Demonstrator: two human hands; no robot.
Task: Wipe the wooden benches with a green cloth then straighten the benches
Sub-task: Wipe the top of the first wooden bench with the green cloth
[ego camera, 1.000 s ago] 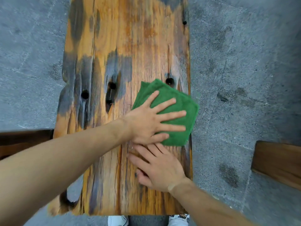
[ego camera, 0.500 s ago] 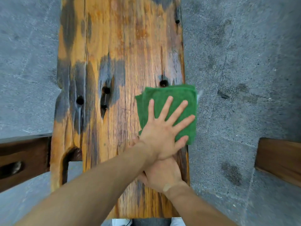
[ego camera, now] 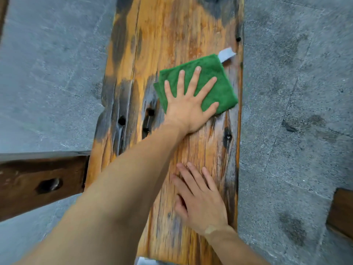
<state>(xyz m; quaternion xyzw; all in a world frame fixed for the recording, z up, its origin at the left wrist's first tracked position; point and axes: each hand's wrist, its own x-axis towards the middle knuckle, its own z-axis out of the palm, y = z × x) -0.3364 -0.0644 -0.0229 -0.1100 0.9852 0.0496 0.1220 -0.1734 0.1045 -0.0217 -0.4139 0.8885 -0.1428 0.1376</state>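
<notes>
A long, weathered wooden bench (ego camera: 164,35) with orange and dark grey patches runs away from me down the middle of the view. A folded green cloth (ego camera: 217,85) with a pale tag lies on its right half. My left hand (ego camera: 189,100) presses flat on the cloth with fingers spread. Nearer to me, my right hand (ego camera: 200,199) rests flat on the bare wood, fingers straight, holding nothing.
A darker brown bench (ego camera: 38,184) butts against the left side of the bench at a right angle. Another wooden piece (ego camera: 342,213) shows at the right edge. Grey stone paving (ego camera: 296,92) lies on both sides.
My left hand has slid the green cloth farther up the bench, away from me. My right hand, earlier tucked under the left wrist, now lies apart and fully visible.
</notes>
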